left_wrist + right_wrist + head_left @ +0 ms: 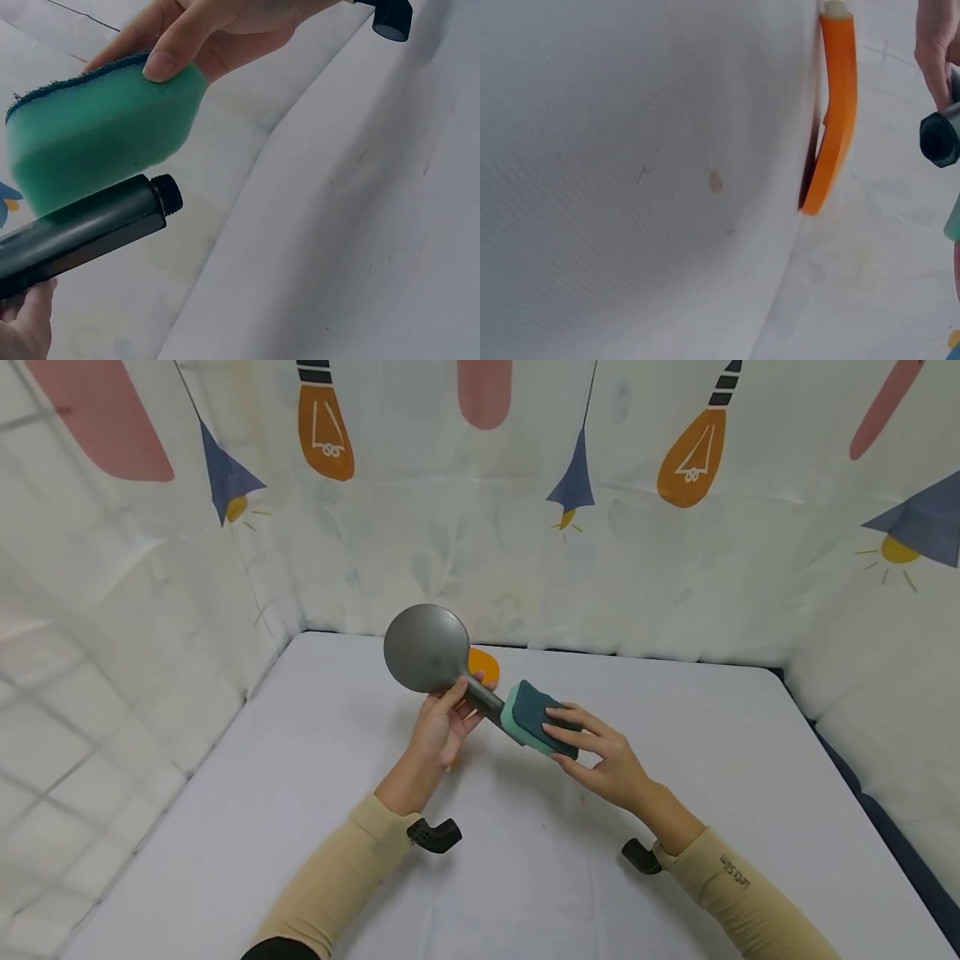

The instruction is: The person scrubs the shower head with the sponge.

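Observation:
My left hand grips a grey shower head by the neck, raised above the table, its round head up and to the left. In the left wrist view the handle ends in a bare black thread. Between the fingers and thumb of my right hand is a sponge, mint green with a dark scouring layer. Its green foam lies along the handle near the threaded end, and the dark layer faces the right fingers.
Behind the left hand, an orange item with a round end lies on the white table; the right wrist view gives its orange handle with a pale tip. A printed curtain hangs along the table's far edge.

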`<act>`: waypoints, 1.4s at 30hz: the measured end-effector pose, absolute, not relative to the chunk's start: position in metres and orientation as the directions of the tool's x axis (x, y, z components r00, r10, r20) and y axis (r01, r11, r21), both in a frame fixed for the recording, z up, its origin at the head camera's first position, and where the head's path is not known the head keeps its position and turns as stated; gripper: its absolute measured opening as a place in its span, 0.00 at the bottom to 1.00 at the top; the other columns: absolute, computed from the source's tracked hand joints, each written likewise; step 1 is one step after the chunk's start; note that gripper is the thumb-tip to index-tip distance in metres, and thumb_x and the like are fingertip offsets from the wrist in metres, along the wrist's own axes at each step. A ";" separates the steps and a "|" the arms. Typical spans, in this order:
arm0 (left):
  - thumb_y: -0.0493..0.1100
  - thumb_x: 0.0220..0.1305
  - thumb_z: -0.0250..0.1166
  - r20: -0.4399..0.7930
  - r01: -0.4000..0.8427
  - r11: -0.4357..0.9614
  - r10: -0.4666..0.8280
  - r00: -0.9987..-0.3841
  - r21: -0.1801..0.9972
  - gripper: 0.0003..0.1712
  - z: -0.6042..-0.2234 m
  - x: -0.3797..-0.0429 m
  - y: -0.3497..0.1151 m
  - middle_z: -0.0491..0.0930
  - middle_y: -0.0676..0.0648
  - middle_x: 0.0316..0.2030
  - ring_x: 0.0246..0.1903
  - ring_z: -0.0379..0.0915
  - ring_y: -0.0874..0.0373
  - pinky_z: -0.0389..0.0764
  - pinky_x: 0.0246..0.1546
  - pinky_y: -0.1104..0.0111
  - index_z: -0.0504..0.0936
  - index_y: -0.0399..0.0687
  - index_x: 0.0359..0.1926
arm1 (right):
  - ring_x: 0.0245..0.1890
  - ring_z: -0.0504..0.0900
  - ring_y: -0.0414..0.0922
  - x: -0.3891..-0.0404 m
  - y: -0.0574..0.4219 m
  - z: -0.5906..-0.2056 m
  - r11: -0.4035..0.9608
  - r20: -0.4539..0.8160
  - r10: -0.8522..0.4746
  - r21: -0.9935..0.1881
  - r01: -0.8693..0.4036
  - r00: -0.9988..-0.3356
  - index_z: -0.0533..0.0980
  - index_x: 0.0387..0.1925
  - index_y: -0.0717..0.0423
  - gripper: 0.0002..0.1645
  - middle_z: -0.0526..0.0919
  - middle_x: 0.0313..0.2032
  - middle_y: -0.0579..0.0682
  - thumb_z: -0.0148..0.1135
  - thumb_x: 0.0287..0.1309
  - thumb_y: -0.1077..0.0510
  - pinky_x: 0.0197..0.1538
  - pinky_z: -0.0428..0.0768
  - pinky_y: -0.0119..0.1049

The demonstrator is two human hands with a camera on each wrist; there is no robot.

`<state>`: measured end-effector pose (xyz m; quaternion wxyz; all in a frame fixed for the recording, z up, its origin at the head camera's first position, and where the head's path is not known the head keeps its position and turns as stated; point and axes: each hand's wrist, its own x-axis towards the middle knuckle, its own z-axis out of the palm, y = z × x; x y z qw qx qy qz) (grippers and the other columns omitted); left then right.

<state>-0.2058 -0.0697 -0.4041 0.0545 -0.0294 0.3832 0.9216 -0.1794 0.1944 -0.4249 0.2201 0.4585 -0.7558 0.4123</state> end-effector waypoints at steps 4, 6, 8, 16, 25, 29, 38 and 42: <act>0.41 0.82 0.50 -0.087 -0.127 -0.706 0.093 -0.992 0.696 0.23 -0.402 -0.205 -0.067 0.78 0.42 0.58 0.56 0.80 0.45 0.80 0.56 0.57 0.62 0.41 0.71 | 0.66 0.71 0.66 -0.182 0.191 -0.420 0.256 0.729 -0.546 -0.324 -0.910 -0.413 0.82 0.60 0.57 0.21 0.79 0.61 0.60 0.61 0.73 0.51 0.67 0.72 0.44; 0.40 0.81 0.51 -0.090 -0.120 -0.720 0.081 -0.993 0.684 0.21 -0.401 -0.206 -0.065 0.78 0.43 0.56 0.50 0.83 0.49 0.83 0.51 0.60 0.64 0.41 0.70 | 0.66 0.72 0.67 -0.184 0.186 -0.414 0.268 0.735 -0.569 -0.258 -0.928 -0.368 0.82 0.59 0.56 0.20 0.79 0.61 0.59 0.60 0.73 0.51 0.63 0.76 0.51; 0.38 0.80 0.52 -0.100 -0.117 -0.730 0.068 -0.993 0.674 0.20 -0.400 -0.207 -0.062 0.80 0.44 0.52 0.44 0.84 0.53 0.85 0.46 0.63 0.66 0.41 0.68 | 0.65 0.72 0.68 -0.186 0.182 -0.408 0.276 0.736 -0.589 -0.204 -0.939 -0.333 0.83 0.58 0.55 0.19 0.79 0.61 0.59 0.62 0.71 0.53 0.59 0.77 0.58; 0.32 0.76 0.56 -0.126 -0.125 -0.688 0.049 -0.991 0.715 0.18 -0.399 -0.205 -0.053 0.84 0.49 0.43 0.35 0.83 0.59 0.85 0.36 0.67 0.70 0.41 0.63 | 0.61 0.74 0.70 -0.192 0.176 -0.402 0.301 0.743 -0.604 -0.123 -0.946 -0.289 0.84 0.55 0.57 0.18 0.81 0.59 0.61 0.69 0.66 0.58 0.53 0.80 0.64; 0.44 0.80 0.51 -0.170 -0.170 -0.707 0.072 -0.983 0.686 0.22 -0.398 -0.203 -0.062 0.85 0.43 0.47 0.44 0.86 0.53 0.79 0.56 0.48 0.64 0.39 0.68 | 0.60 0.75 0.71 -0.199 0.201 -0.417 0.313 0.704 -0.655 -0.075 -0.947 -0.272 0.84 0.55 0.57 0.22 0.81 0.58 0.61 0.55 0.74 0.49 0.51 0.81 0.63; 0.51 0.80 0.49 -0.177 -0.157 -0.736 0.050 -0.983 0.658 0.26 -0.400 -0.203 -0.065 0.83 0.39 0.51 0.46 0.85 0.50 0.68 0.61 0.40 0.61 0.41 0.69 | 0.58 0.76 0.71 -0.200 0.207 -0.422 0.313 0.712 -0.644 -0.091 -0.945 -0.281 0.85 0.54 0.56 0.23 0.82 0.57 0.61 0.53 0.75 0.46 0.51 0.80 0.63; 0.50 0.82 0.47 -0.171 -0.160 -0.681 0.051 -0.984 0.715 0.27 -0.403 -0.199 -0.052 0.82 0.46 0.44 0.38 0.83 0.59 0.83 0.46 0.62 0.60 0.37 0.70 | 0.62 0.74 0.68 -0.201 0.168 -0.415 0.385 0.701 -0.646 -0.045 -0.922 -0.304 0.85 0.55 0.56 0.26 0.80 0.60 0.59 0.78 0.52 0.64 0.50 0.82 0.61; 0.51 0.82 0.48 -0.172 -0.118 -0.725 -0.001 -0.985 0.679 0.28 -0.398 -0.199 -0.058 0.80 0.41 0.53 0.48 0.83 0.53 0.76 0.61 0.53 0.61 0.38 0.71 | 0.61 0.74 0.67 -0.196 0.178 -0.419 0.403 0.687 -0.647 -0.059 -0.913 -0.330 0.86 0.53 0.56 0.25 0.80 0.59 0.59 0.78 0.51 0.65 0.51 0.81 0.61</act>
